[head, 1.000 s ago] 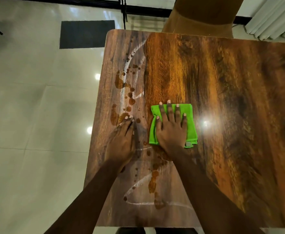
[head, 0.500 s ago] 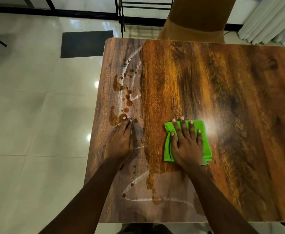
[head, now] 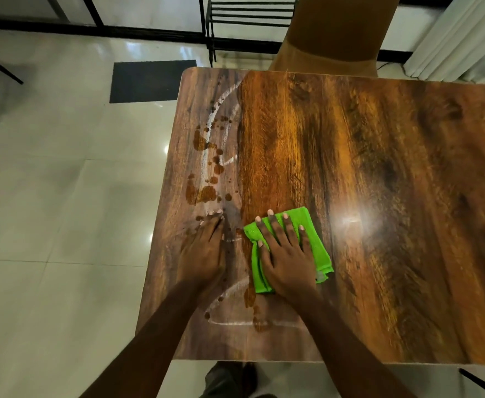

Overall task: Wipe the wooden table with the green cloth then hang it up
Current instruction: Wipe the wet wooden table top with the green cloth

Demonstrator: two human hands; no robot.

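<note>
The folded green cloth (head: 314, 239) lies flat on the wooden table (head: 393, 196) near its front left part. My right hand (head: 285, 254) presses down on the cloth, fingers spread over it. My left hand (head: 204, 251) rests flat on the bare wood just left of the cloth, fingers together, holding nothing. Brown liquid spots and whitish smears (head: 207, 168) run along the table's left strip, from the far corner down to the front edge. The wood right of that strip looks glossy.
A black metal rack (head: 250, 18) stands on the floor beyond the table's far edge. A brown chair back (head: 336, 33) is at the far side. A dark floor mat (head: 149, 80) lies far left. White curtains (head: 459, 38) hang at the top right.
My right hand slid the cloth toward me and to the right, then back left toward the stained strip. My left hand stayed planted on the wood.
</note>
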